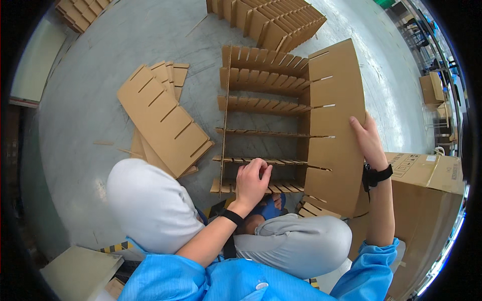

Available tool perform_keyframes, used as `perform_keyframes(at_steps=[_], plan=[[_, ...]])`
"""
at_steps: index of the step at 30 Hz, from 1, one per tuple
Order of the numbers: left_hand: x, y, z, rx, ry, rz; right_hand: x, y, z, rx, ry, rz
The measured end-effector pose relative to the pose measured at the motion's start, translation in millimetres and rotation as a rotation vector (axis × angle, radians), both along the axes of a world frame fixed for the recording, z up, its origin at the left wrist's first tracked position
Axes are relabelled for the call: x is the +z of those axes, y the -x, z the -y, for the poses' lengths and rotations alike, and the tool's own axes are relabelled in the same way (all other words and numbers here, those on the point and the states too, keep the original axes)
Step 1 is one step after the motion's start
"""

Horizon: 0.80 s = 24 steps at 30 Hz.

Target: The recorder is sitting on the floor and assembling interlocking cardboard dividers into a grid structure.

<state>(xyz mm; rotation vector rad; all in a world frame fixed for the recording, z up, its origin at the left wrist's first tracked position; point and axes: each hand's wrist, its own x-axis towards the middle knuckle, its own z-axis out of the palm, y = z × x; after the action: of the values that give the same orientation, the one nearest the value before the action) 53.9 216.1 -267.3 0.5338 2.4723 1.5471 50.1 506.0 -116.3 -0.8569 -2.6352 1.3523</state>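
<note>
A half-assembled cardboard divider grid (263, 104) stands on the floor in front of me, with several slotted strips running between a thin cross strip on its left and a wide slotted panel (336, 115) on its right. My right hand (369, 142) grips the panel's outer edge, thumb on its face and the other fingers out of sight behind. At the near end, my left hand (252, 181) is closed with its fingertips at a slotted cardboard strip (283, 161). Slits in the panel line up with the strips' ends, some showing light through.
Flat slotted cardboard sheets (163, 118) lie stacked on the floor to the left. An assembled divider grid (273, 22) stands beyond, another (83, 12) at the far left. A large cardboard box (427, 200) is close on my right. Cardboard scraps (104, 142) lie on the floor.
</note>
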Motion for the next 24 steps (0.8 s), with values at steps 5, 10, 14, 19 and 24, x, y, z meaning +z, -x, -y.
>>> perform_keyframes(at_steps=[5,10,14,19,24], plan=[[-0.3,-1.1,-1.3,0.057,-0.056,0.122,6.1,10.1,10.4,0.016,-0.085,0.002],[-0.7,-0.7,-10.2,0.093,-0.082,0.156,19.6,14.1,8.8,-0.052,0.013,0.084],[-0.8,0.9,-13.4,0.115,-0.134,0.275,8.2,21.0,19.5,0.053,-0.214,0.127],[-3.2,3.3,-15.9,0.155,-0.154,0.328,5.7,19.0,20.4,0.056,-0.215,0.072],[-2.2,2.6,-23.6,0.204,-0.161,0.281,14.5,12.2,20.1,-0.031,-0.019,0.038]])
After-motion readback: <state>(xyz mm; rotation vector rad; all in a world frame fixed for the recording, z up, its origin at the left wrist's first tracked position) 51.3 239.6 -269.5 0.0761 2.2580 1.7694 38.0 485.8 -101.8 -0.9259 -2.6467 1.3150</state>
